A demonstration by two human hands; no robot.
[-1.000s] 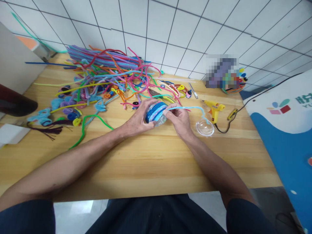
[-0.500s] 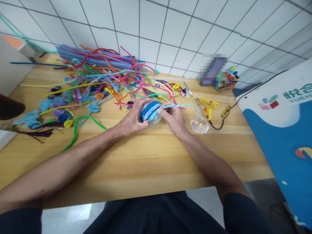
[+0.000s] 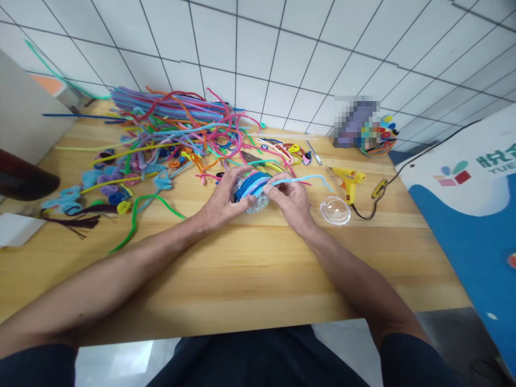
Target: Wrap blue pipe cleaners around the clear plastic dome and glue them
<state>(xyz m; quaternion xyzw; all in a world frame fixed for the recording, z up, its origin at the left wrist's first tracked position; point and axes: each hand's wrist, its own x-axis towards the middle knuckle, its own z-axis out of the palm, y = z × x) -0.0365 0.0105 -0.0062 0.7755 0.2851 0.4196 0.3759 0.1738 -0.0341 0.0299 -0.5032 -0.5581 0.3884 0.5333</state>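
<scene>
My left hand (image 3: pixel 226 199) is wrapped round a ball (image 3: pixel 253 188) banded with blue, light blue and purple pipe cleaners; part of its lower side is see-through. Thumb and fingers of my right hand (image 3: pixel 292 200) pinch a light blue pipe cleaner (image 3: pixel 304 179) against the ball's right side. The loose end of that pipe cleaner sticks out to the right and bends down at its tip. Just right of my right hand, a clear plastic half-shell (image 3: pixel 335 210) lies on the table.
A yellow hot glue gun (image 3: pixel 350 180) with a black cord lies at the right. Many coloured pipe cleaners (image 3: pixel 169 110) are heaped at the back left. Pliers (image 3: pixel 260 161) lie behind the ball. A long green pipe cleaner (image 3: pixel 135 220) curves beside my left forearm.
The view has shifted slightly. The light blue pipe cleaner's loose end now sits a little above the clear half-shell, where before it reached down to it. Both hands keep their grip.
</scene>
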